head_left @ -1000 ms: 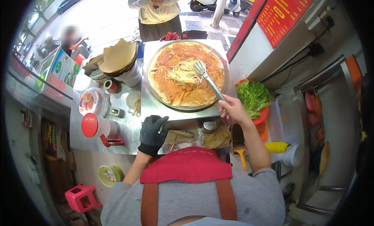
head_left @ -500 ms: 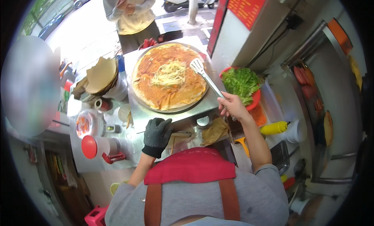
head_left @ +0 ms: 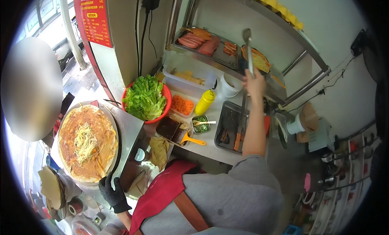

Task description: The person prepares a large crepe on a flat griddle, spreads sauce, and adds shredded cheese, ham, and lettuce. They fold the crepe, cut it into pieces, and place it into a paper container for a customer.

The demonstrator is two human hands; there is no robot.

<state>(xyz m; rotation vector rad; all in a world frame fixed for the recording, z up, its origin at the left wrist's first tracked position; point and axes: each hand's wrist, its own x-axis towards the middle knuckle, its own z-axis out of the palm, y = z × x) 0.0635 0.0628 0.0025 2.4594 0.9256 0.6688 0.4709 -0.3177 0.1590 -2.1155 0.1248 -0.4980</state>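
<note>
A pair of metal tongs (head_left: pixel 250 53) is gripped in my right hand (head_left: pixel 254 84), raised at the far right before the steel shelf. The tongs' tips overlap the edge of a round, pale yellow food item (head_left: pixel 259 59) on the shelf; I cannot tell if they touch it. My left hand (head_left: pixel 112 193), in a black dotted glove, rests at the near edge of the round griddle (head_left: pixel 116 154), thumb and fingers apart, nothing held. On the griddle lies a large sauce-covered pancake (head_left: pixel 69 138) with a heap of pale shreds (head_left: pixel 86 144) on its middle.
Beside the griddle stands a red bowl of lettuce (head_left: pixel 145 98). Farther right are shredded carrot (head_left: pixel 182 105), a yellow squeeze bottle (head_left: pixel 205 102), a sauce tray with an orange-handled brush (head_left: pixel 193 140), chopped greens (head_left: pixel 200 125) and a black tray (head_left: pixel 227 125). Sausages and sliced meat (head_left: pixel 208 46) fill a shelf tray.
My view has turned right. My right hand has carried the tongs from above the pancake over to the shelf. My left hand stays by the griddle's near edge.
</note>
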